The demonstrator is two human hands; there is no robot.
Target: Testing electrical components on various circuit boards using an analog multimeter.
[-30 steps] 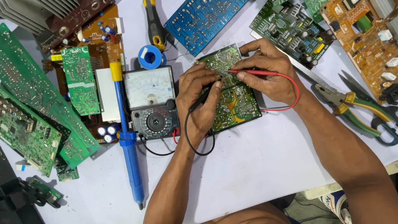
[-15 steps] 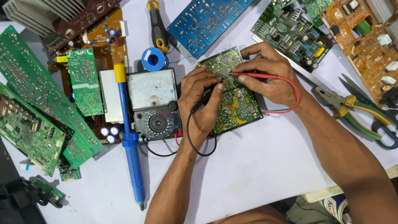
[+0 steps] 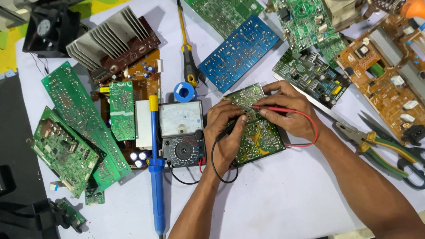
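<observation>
Green circuit board [image 3: 255,136] lies flat on the white table cover [image 3: 281,205], right in front of you and just to the right of the meter [image 3: 182,133], which has a dial face. Your left hand [image 3: 226,133] rests on the board's left edge, fingers curled around a black probe [image 3: 227,129] whose lead loops down toward the meter. Your right hand [image 3: 289,114] lies across the board's upper right part, pinching a red probe [image 3: 273,110] with its tip on the board; its red lead curves around your wrist. Left of the meter lies a blue solder sucker [image 3: 154,170]. Pliers [image 3: 374,149] and scissors [image 3: 415,155] sit well to your right.
</observation>
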